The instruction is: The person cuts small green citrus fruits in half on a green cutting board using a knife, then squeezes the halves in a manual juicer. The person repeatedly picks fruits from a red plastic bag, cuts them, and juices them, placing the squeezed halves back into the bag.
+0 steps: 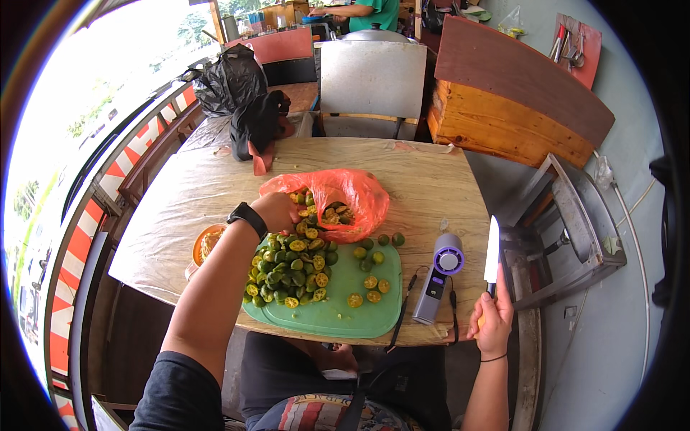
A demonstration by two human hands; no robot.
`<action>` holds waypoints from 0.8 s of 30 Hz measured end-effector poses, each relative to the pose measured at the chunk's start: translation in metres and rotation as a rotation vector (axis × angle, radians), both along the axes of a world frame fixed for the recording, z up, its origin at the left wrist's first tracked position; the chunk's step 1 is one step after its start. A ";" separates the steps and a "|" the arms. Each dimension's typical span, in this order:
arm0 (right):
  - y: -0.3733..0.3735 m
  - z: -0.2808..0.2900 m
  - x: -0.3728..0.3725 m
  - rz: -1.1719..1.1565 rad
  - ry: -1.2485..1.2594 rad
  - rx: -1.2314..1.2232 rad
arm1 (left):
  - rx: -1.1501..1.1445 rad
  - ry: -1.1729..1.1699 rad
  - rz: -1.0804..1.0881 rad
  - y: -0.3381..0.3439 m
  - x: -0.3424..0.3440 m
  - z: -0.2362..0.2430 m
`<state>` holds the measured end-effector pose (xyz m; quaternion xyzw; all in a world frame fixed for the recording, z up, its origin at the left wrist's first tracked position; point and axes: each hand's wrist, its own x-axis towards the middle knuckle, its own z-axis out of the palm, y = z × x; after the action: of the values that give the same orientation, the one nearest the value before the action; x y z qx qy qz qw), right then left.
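Note:
My left hand, with a black watch on its wrist, reaches to the mouth of a red plastic bag. Its fingers are curled down among cut limes at the bag's opening; what they grip is hidden. Beneath lies a large heap of halved green limes on a green cutting board. Several whole limes and a few cut halves sit apart on the board's right side. Out past the table's right edge, my right hand holds a knife by its handle, blade pointing up.
A grey handheld fan with a strap lies right of the board. An orange bowl stands left, partly behind my forearm. Black bags rest beyond the table's far left edge. A chair faces me; another person is in the background.

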<state>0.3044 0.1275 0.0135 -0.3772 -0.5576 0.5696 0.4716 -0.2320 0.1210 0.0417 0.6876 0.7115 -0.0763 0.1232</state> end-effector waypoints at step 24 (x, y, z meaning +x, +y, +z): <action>0.002 -0.004 0.002 0.007 -0.008 -0.007 | 0.335 0.001 0.095 -0.016 0.033 0.024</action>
<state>0.3061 0.1293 0.0097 -0.3789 -0.5589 0.5717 0.4661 -0.1995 0.1046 0.0659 0.6640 0.7461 0.0488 0.0102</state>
